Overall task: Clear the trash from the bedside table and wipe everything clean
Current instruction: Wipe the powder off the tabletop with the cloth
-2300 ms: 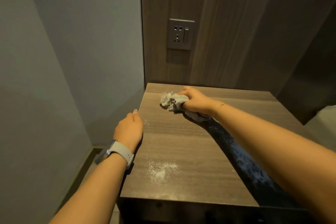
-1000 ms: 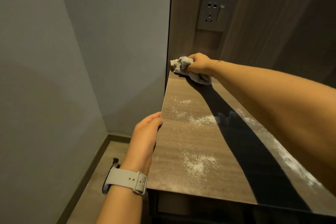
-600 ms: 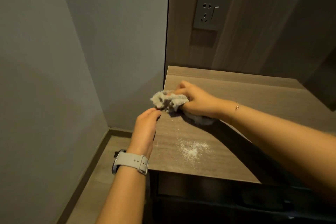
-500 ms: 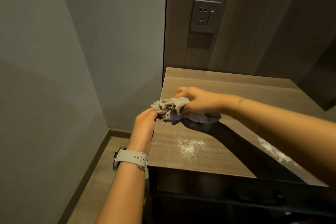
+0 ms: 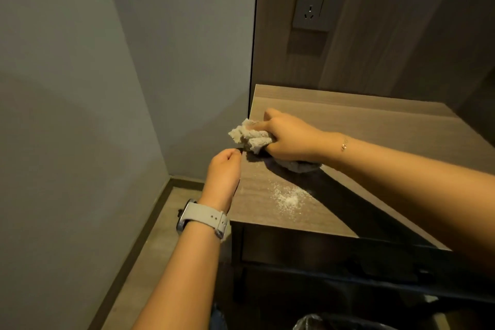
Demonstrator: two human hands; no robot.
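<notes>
Right hand (image 5: 290,139) gripping cloth (image 5: 250,136), left hand (image 5: 223,170) cupped

The bedside table (image 5: 348,126) under my hands has a wood-grain top, brown and matt, smooth to look at, with a loose patch of white powder (image 5: 288,197) lying grainy on its near left part. The rag (image 5: 250,136) I grip in my right hand (image 5: 290,139) is pale grey cloth, nubbly and crumpled. On my left wrist the watch strap (image 5: 205,218) looks like soft matt rubber or silicone, pale grey, with a metal buckle. A thin metal chain bracelet (image 5: 344,144) glints on my right wrist. The far panel (image 5: 375,48) shows darker wood grain; the socket plate (image 5: 317,4) on it is smooth grey plastic. The left wall (image 5: 80,88) is flat matt paint.
</notes>
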